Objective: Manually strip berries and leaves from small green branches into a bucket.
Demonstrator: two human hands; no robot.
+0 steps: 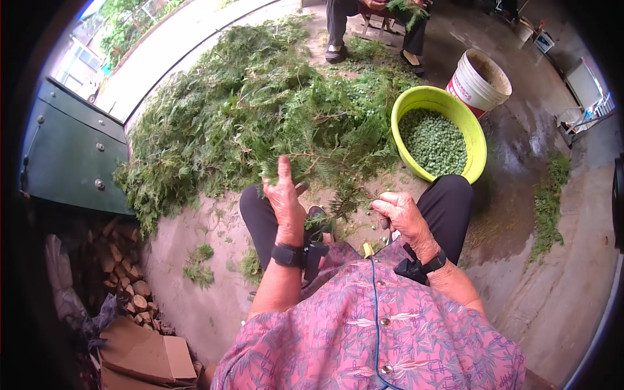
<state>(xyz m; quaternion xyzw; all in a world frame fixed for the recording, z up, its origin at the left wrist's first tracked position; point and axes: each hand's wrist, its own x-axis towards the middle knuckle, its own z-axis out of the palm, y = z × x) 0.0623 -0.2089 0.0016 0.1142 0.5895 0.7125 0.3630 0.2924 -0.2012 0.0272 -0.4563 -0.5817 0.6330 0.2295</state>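
In front of me a leafy evergreen sprig (348, 196) with a thin brown stem hangs between my hands. My right hand (404, 218) is closed, thumb against fingers, at the sprig's right end, above my knee. Raised at the near edge of a heap of cut evergreen branches (240, 110), my left hand (285, 200) has its thumb stretched up and apart from the fingers. Foliage touches or lies just behind it, and some of its fingers are partly hidden. To the right, a yellow-green tub (478, 146) holds many small round green cones or berries (432, 140).
A white bucket (465, 78) stands behind the tub. Across the heap sits another person (341, 26) holding a green sprig. Left are a dark green metal panel (78, 143), stacked firewood (133, 286) and a cardboard box (146, 351). Loose greenery (549, 208) lies on the right floor.
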